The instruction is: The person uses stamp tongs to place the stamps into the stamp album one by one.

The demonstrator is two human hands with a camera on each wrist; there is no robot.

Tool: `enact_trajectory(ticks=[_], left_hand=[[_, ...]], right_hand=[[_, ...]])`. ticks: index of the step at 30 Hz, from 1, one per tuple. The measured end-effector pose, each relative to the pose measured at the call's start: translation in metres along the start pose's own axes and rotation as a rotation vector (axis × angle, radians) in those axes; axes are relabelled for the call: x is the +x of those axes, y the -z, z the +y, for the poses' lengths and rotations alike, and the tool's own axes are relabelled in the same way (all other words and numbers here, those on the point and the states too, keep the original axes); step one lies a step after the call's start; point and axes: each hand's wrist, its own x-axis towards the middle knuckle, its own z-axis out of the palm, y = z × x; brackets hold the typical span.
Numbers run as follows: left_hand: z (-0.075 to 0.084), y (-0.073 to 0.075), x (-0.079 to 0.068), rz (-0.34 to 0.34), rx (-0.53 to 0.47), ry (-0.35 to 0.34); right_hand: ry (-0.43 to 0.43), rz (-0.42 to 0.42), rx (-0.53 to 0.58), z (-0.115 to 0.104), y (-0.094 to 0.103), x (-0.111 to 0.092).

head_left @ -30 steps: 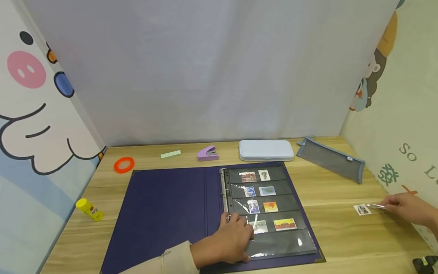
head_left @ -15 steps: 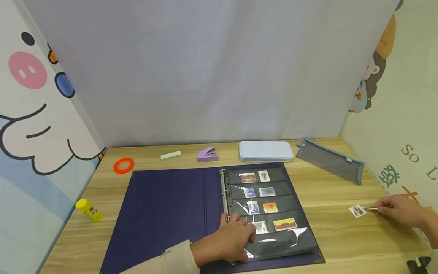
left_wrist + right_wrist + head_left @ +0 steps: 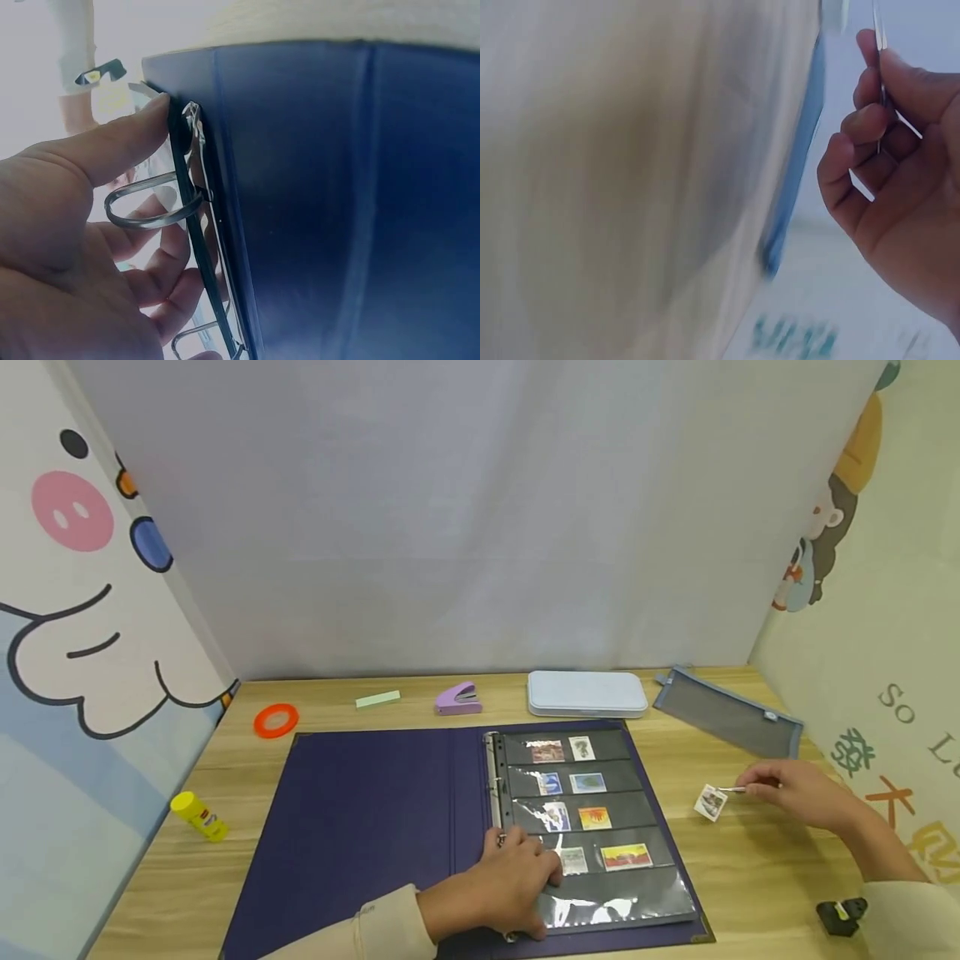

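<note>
A dark blue ring-binder stamp album (image 3: 367, 818) lies spread on the table, with a black pocket page (image 3: 630, 893) on its right side. Several stamps sit in the page's clear strips, among them a red and yellow stamp (image 3: 626, 857). My left hand (image 3: 517, 881) rests on the page's lower left, beside the metal rings (image 3: 150, 221), fingers relaxed. Right of the album, my right hand (image 3: 802, 795) pinches metal tweezers (image 3: 733, 789) between thumb and fingers. At the tweezers' tips hangs a white-edged stamp (image 3: 710, 802), tilted. The right wrist view shows the tweezers' shaft (image 3: 880, 37), but not this stamp.
Along the back lie an orange-red ring (image 3: 276, 721), a pale green strip (image 3: 378, 699), a purple stapler (image 3: 458, 698), a white case (image 3: 587, 694) and a grey mesh zip pouch (image 3: 727, 714). A yellow glue stick (image 3: 198, 816) is at left, a small black object (image 3: 840, 917) at lower right.
My right hand has carried the stamp in the tweezers leftward from the table's right side towards the album, and the stamp has turned. My left hand stays on the page.
</note>
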Motion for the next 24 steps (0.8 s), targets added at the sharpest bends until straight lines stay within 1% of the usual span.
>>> enact_trajectory(ticks=[4,8,13,19,22,24], left_hand=[[0.000,0.000,0.000,0.010,-0.019,-0.007],[0.000,-0.001,0.000,0.022,-0.011,-0.009],[0.000,-0.001,-0.001,0.025,0.009,0.002],[0.001,0.000,-0.001,0.023,0.012,0.014],[0.002,0.001,-0.001,0.022,0.008,0.017],[0.002,0.001,-0.001,0.022,0.007,0.019]], right_hand=[[0.103,-0.015,0.048,-0.030,-0.010,0.023],[0.190,-0.063,0.091,-0.052,-0.021,0.041],[0.256,-0.140,0.103,-0.078,-0.036,0.057],[0.348,-0.242,0.130,-0.112,-0.054,0.068],[0.361,-0.286,0.118,-0.125,-0.062,0.070],[0.352,-0.315,0.111,-0.132,-0.068,0.070]])
